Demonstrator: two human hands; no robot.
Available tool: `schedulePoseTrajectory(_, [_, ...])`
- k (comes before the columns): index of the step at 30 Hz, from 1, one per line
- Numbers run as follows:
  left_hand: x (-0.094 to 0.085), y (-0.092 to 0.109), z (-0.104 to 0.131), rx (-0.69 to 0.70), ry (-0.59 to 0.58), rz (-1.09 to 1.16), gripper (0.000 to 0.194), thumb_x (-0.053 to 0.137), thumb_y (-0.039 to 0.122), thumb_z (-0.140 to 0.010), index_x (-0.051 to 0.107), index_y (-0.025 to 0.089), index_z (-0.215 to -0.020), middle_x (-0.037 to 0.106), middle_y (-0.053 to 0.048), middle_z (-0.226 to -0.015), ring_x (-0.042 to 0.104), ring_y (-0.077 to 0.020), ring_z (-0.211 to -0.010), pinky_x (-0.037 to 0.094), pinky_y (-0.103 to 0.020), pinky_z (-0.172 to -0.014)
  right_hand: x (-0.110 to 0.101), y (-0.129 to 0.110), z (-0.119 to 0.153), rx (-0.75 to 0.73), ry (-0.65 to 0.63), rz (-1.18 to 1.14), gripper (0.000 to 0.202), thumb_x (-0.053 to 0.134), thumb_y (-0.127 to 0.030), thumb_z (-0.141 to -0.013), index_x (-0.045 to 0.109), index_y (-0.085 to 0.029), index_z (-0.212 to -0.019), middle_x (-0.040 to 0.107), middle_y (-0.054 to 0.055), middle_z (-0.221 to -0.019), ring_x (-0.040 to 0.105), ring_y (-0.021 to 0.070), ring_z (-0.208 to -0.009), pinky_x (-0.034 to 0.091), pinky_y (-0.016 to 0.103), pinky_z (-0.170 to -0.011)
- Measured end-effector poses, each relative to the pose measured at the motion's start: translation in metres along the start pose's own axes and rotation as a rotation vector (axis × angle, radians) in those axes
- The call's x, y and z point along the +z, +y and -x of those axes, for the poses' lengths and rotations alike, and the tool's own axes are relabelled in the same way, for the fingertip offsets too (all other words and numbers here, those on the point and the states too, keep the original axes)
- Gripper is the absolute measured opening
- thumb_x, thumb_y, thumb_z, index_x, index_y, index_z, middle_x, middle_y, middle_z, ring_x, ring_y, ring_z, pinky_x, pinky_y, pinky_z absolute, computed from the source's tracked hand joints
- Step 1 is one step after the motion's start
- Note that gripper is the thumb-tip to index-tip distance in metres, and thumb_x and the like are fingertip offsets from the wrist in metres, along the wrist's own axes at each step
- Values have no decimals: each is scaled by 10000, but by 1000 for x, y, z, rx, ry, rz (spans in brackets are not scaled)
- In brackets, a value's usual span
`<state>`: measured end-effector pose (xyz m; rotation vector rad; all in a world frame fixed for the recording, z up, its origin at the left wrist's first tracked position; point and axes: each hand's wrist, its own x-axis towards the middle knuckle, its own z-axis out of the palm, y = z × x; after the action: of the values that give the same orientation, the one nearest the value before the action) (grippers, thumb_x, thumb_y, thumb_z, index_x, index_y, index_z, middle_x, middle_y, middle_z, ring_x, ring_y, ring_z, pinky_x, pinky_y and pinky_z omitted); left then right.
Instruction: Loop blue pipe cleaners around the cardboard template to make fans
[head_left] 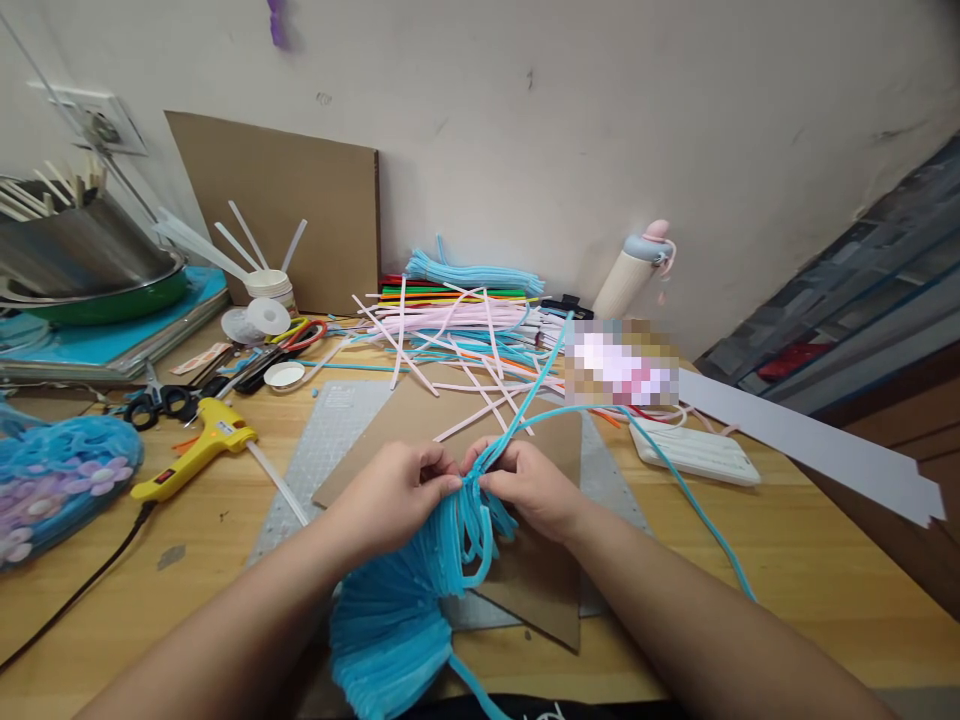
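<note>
Both hands are meeting over the middle of the table point(787, 570), the left hand point(394, 495) and right hand point(529, 488) each pinching closed on the top of a blue bundle point(397, 610) of fuzzy stems, fingertips almost touching. The bundle is fanning down toward the lower edge, where its bottom is being cut off, and the fingers are hiding the spot where the strands are gathering. Two loose blue strands point(675, 480) are running out from the grip, one up toward the stem pile point(457, 320), one trailing right over a white case point(694, 450). A blurred patch point(621, 362) is covering something behind the pile, so it cannot be made out. The yellow glue gun point(195, 450) is lying to the left with a small red label too tiny to read. A blue piece point(52, 480) with pale flowers is being cropped by the left edge. Cardboard point(525, 590) is lying under the hands, partly hidden.
</note>
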<state>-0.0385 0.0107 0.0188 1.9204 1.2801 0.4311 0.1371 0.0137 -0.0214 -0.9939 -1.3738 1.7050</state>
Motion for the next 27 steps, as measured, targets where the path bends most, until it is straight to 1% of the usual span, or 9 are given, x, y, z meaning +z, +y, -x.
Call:
schedulePoseTrajectory(3, [0, 0, -1, 3, -10, 0, 172, 483, 293, -756, 592, 167, -716, 587, 17, -625, 493, -121, -593, 340, -222, -543, 1, -1, 0, 14, -11, 5, 179, 584, -180, -629, 541, -155, -800, 531, -15, -683, 479, 106, -618, 375, 230, -588])
schedulePoseTrajectory(9, [0, -1, -1, 27, -9, -28, 175, 478, 303, -768, 589, 173, -732, 602, 12, -655, 517, -128, -617, 351, -229, -564, 2, -1, 1, -20, 21, 41, 162, 596, -210, -656, 530, -154, -793, 519, -14, -706, 469, 103, -644, 367, 225, -609])
schedulePoseTrajectory(13, [-1, -1, 0, 27, -3, -32, 168, 484, 298, -765, 596, 177, -731, 603, 18, -646, 510, -123, -605, 344, -222, -550, 2, -1, 1, -3, -27, 57, 136, 588, -215, -658, 508, -160, -753, 455, -42, -627, 401, 81, -568, 317, 205, -547])
schedulePoseTrajectory(15, [-1, -1, 1, 32, -4, -37, 172, 480, 296, -766, 600, 179, -731, 608, 16, -648, 510, -123, -601, 343, -221, -550, 3, -1, 2, 12, -32, 38, 121, 578, -220, -665, 504, -162, -741, 438, -44, -616, 386, 79, -556, 305, 202, -531])
schedulePoseTrajectory(18, [-1, 0, 1, 32, 11, -61, 182, 480, 310, -766, 607, 182, -745, 618, 8, -666, 516, -128, -605, 345, -225, -554, 4, -1, 2, 4, -19, -11, 117, 561, -247, -698, 513, -160, -760, 455, -31, -646, 412, 87, -587, 332, 208, -556])
schedulePoseTrajectory(20, [-1, 0, 0, 28, 15, -66, 181, 484, 314, -764, 608, 183, -750, 619, 7, -668, 515, -128, -603, 343, -224, -550, 4, -1, 2, -15, -19, -4, 129, 568, -257, -705, 522, -158, -774, 471, -25, -663, 428, 93, -608, 345, 212, -573])
schedulePoseTrajectory(24, [-1, -1, 0, 36, -3, -19, 175, 489, 307, -759, 602, 176, -731, 613, 12, -662, 513, -123, -605, 349, -220, -551, 4, -1, 1, 10, -1, 63, 140, 597, -259, -684, 530, -157, -750, 454, -38, -614, 404, 82, -560, 331, 201, -531])
schedulePoseTrajectory(27, [-1, -2, -1, 35, 1, -7, 177, 489, 307, -756, 599, 172, -723, 609, 13, -651, 514, -124, -605, 351, -221, -550, 4, -1, 2, 22, -3, 13, 143, 585, -272, -697, 526, -160, -763, 457, -39, -618, 406, 79, -552, 334, 200, -527])
